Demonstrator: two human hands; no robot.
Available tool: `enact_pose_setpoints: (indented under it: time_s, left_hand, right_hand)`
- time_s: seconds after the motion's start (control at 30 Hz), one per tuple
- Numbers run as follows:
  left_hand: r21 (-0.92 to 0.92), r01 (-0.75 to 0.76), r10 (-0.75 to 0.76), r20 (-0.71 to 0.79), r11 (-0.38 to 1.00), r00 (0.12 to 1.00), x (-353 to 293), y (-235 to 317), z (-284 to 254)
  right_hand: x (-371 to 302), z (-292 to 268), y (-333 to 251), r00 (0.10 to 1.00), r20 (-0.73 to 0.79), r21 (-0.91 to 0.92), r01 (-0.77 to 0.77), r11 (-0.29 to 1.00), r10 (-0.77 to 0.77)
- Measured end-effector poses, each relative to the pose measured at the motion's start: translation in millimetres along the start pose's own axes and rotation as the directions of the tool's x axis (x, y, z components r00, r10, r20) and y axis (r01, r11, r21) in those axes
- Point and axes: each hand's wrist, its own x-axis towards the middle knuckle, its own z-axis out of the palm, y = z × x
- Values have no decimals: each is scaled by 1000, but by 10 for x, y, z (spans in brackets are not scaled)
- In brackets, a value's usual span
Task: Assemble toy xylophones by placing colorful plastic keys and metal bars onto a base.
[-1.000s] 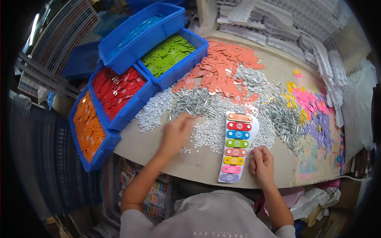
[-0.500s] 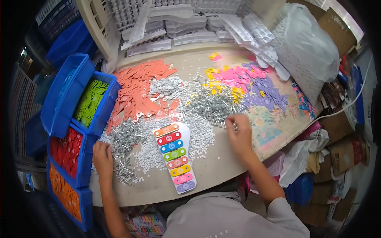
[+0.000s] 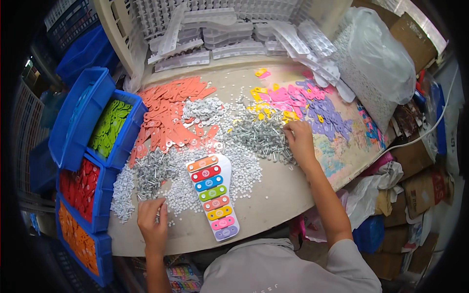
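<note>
A toy xylophone with a white base and a column of coloured bars lies before me, slightly tilted on the table. My left hand is left of it, at the near edge of a heap of metal screws; its fingers are curled together, and whatever they hold is too small to see. Further off on the right, my right hand reaches to the edge of another screw pile, thumb and fingers pinched; their contents cannot be made out. Small white round pieces are scattered around the xylophone.
Coral bars are heaped at the far left, pink bars and purple bars at the far right. Blue bins hold green, red and orange bars. White bases are stacked at the back beside a full plastic bag.
My left hand has moved right and nearer to me, away from the bins. My right hand has shifted slightly farther away and to the right, to the screw pile's edge.
</note>
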Motion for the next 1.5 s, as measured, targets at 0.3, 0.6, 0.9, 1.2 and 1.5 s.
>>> enact_pose_setpoints:
  time_s: [0.3, 0.6, 0.9, 1.2, 1.5]
  left_hand:
    - [-171, 177, -168, 68, 969, 983, -186, 85, 68]
    - [-249, 126, -110, 78, 960, 991, -68, 299, 140]
    - [-337, 212, -171, 149, 917, 974, -94, 327, 155]
    - [-390, 331, -239, 266, 859, 934, -169, 313, 254]
    - [-589, 618, -429, 445, 521, 786, -208, 336, 237]
  right_hand:
    - [-137, -114, -128, 1000, 23, 32, -10, 999, 10]
    - [84, 70, -77, 996, 42, 28, -84, 996, 83]
    - [30, -61, -124, 993, 100, 90, -69, 994, 60]
    - [-57, -78, -212, 992, 103, 242, -96, 966, 73]
    - [-105, -199, -528, 953, 175, 341, -293, 893, 246]
